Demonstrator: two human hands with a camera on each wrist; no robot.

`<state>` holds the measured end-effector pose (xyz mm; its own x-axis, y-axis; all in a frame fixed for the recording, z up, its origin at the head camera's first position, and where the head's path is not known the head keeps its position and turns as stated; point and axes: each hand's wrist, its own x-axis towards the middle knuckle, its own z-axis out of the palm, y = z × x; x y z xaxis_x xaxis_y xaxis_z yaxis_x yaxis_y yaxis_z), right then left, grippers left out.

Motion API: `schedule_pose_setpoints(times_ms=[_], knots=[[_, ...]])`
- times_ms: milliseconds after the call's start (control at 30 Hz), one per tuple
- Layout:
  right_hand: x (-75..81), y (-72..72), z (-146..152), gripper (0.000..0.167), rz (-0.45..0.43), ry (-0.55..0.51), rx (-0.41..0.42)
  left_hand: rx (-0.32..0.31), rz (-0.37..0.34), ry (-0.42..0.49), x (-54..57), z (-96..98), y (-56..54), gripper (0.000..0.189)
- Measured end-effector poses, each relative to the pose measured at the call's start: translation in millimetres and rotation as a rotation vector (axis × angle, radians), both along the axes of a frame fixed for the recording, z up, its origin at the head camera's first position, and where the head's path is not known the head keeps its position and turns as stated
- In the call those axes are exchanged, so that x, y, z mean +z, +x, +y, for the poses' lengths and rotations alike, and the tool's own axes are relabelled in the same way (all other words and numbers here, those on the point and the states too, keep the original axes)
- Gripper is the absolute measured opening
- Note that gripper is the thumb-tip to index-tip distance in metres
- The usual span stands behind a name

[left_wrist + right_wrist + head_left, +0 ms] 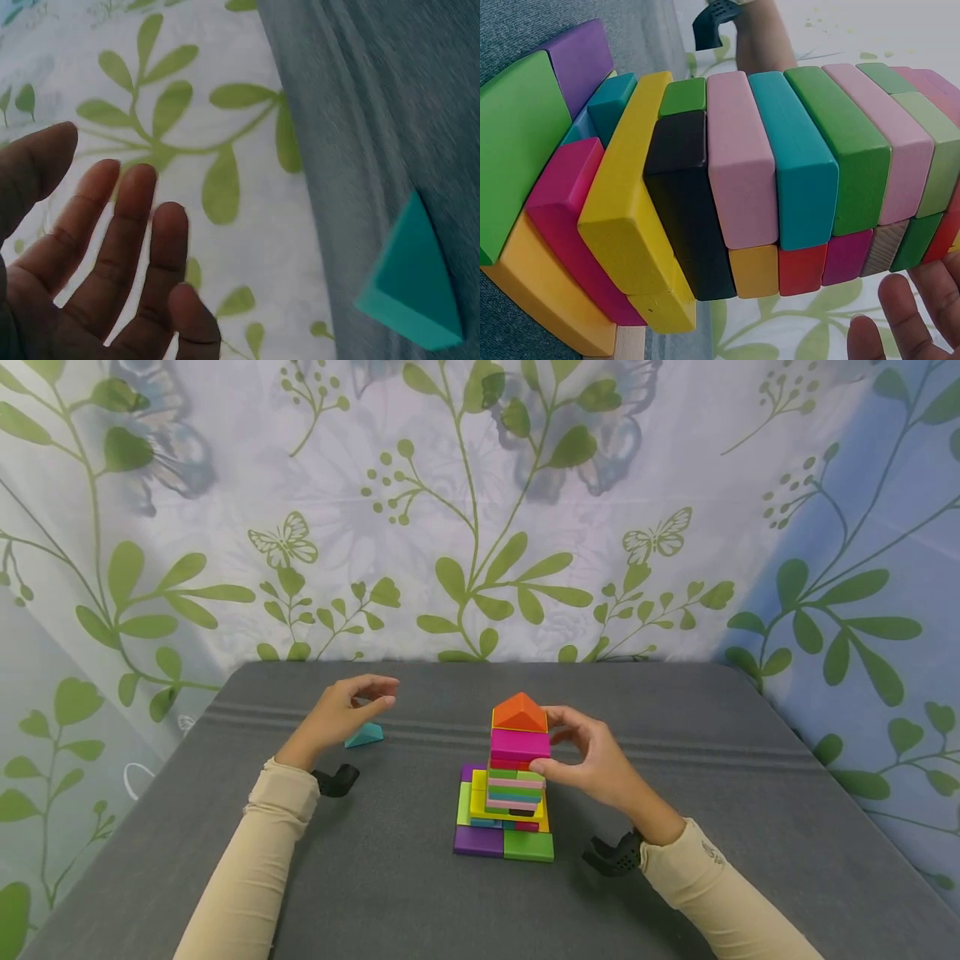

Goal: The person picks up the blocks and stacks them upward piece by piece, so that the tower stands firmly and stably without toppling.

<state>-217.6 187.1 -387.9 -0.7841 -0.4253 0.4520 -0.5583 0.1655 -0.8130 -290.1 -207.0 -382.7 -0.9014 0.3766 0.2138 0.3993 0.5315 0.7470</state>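
Note:
A tower of colored wooden blocks (513,802) stands on the dark grey cloth. It widens at its base, and an orange triangular block (520,712) sits on top above a magenta block (520,744). My right hand (596,760) holds the tower's upper right side, thumb at the front and fingers toward the back. In the right wrist view, fingertips (900,307) lie beside the upper layers; the thumb is out of sight. My left hand (341,714) hovers with loosely bent, empty fingers near a teal triangular block (365,735), apart from it.
The grey-covered table (390,877) reaches back to a white curtain (420,527) with green leaves and butterflies. Black wrist devices (615,854) hang below both wrists; the right one is close to the tower's base.

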Motion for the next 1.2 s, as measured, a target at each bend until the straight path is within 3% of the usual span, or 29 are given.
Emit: schedule_pose_setpoints(times_ms=[233,467,667,800,933,1100,1200], knots=[[0.5,0.1,-0.6,0.056,0.001,-0.001,-0.003,0.087,-0.109,-0.089,-11.9,-30.0,-2.9,0.054],[-0.2,-0.6,0.0,0.056,0.003,0.003,-0.008,0.069,-0.207,-0.218,-22.4,-48.6,-7.2,0.062],[-0.2,-0.1,-0.5,0.056,0.012,0.002,-0.009,0.086,-0.233,-0.251,-33.1,-49.6,-9.0,0.059],[0.3,0.4,-1.2,0.055,0.013,-0.001,-0.011,0.125,-0.223,-0.260,-37.1,-45.8,-9.5,0.051],[-0.4,0.0,-1.0,0.054,0.015,-0.004,-0.012,0.117,-0.179,-0.255,-35.4,-42.7,-10.3,0.044],[-1.5,-0.1,-0.3,0.054,0.019,-0.009,-0.012,0.073,-0.073,-0.194,-23.4,-33.4,-8.3,0.039],[-1.8,-0.3,-0.4,0.053,0.016,-0.013,-0.011,0.040,0.000,-0.142,-10.1,-23.2,-2.8,0.037]])
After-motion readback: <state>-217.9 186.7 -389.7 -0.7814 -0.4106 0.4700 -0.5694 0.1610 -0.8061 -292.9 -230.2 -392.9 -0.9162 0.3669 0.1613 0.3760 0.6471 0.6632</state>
